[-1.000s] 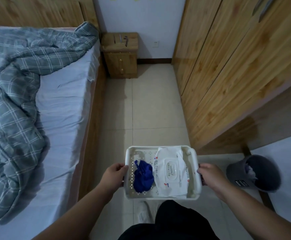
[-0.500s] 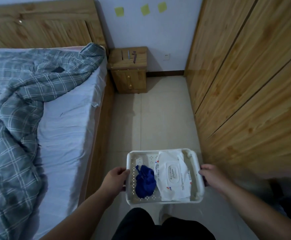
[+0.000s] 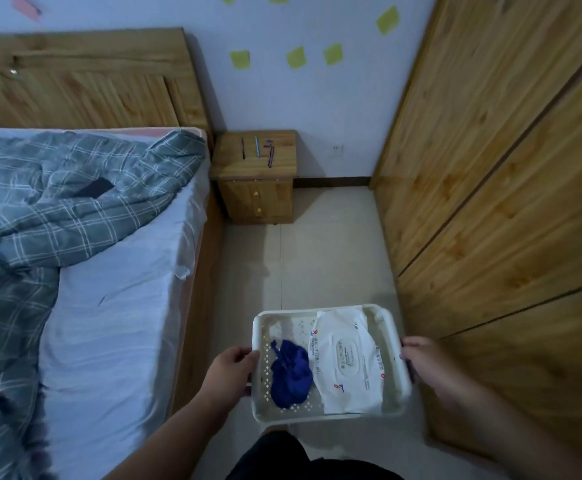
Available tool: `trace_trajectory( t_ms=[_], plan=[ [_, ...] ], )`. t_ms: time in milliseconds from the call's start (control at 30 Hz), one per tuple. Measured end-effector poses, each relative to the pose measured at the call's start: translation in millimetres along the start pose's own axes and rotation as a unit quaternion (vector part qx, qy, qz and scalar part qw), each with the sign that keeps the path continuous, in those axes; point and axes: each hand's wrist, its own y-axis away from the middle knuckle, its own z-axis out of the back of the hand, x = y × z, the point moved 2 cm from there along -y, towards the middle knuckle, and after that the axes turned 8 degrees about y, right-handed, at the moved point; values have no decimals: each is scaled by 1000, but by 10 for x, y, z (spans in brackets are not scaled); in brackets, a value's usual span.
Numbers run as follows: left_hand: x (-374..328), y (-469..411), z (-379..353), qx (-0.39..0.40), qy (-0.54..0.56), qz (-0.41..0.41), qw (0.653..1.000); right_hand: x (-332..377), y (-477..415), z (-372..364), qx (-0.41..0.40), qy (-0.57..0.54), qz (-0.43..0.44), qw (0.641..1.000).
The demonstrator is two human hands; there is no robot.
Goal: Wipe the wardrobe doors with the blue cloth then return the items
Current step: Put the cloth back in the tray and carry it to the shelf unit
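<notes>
Head view: my gaze has lifted since a moment ago, and the nightstand now sits lower in sight.
My left hand and right hand grip the white basket by its ends — the blue cloth lies bunched inside, left of the wipes pack — wardrobe doors on my right.

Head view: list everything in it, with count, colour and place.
basket: one, white, held over the floor
blue cloth: one, blue, basket's left half
wipes pack: one, white, basket's right half
wardrobe: one, wooden, right
nightstand: one, wooden, far wall
pens: about three, dark, blue, purple, on nightstand
bed: one, white sheet, left
quilt: one, grey-blue check, on bed
sticky notes: several green, one pink, wall
hands: two, left hand and right hand gripping the basket's sides
</notes>
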Motion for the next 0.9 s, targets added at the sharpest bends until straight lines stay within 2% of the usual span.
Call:
trace_trajectory(
  t_ms=[133, 400, 900],
  plan=[
    [-589, -489, 144, 19, 2, -3, 1000, 576, -412, -35, -29, 28, 3, 999],
    [-1622, -1355, 115, 27, -25, -14, 999, 1286, -1165, 99, -61, -8, -12, 998],
    [-3182, -2819, -513, -33, -72, 6, 997, 2879, -2869, 763, -24, 28, -5, 999]
  ],
)
